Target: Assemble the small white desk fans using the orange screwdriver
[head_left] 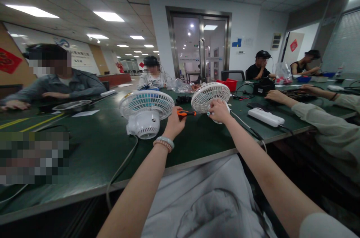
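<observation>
My left hand is closed around an orange-and-black screwdriver, whose orange end points right. Close to its left, a white fan rests on the green table, its round grille above the vented motor housing. My right hand is closed at the back of a second white fan, whose grille tilts toward the upper left. A tiny teal spot shows by the right fingertips; what it belongs to I cannot make out. The hand hides most of this fan's housing. A cable trails from each fan.
A white power strip lies right of the second fan. Behind the fans are a red bin, clear plastic bags and black cables. A co-worker's hands are at the right; another person sits at the left. The table edge is close to me.
</observation>
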`<state>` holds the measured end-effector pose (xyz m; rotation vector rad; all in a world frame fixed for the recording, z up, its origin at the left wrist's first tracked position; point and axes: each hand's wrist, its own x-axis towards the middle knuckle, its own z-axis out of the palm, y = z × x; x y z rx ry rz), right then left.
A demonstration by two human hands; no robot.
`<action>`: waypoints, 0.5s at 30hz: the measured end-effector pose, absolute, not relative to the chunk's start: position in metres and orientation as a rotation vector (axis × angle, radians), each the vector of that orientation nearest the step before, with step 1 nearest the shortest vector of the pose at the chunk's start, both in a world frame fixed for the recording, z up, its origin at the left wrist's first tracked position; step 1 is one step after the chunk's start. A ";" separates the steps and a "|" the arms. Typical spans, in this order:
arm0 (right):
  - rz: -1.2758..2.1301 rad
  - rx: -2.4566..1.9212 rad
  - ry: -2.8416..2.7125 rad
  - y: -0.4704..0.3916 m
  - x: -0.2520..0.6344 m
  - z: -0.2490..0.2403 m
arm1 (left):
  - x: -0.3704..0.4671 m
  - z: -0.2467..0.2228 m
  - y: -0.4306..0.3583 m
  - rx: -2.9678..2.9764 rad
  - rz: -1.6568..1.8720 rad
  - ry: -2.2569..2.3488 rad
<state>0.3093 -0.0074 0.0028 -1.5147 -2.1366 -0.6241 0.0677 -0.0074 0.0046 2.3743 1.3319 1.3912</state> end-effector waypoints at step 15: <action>-0.614 -1.529 -2.138 -0.007 0.309 0.003 | 0.068 0.005 -0.009 2.414 1.383 1.365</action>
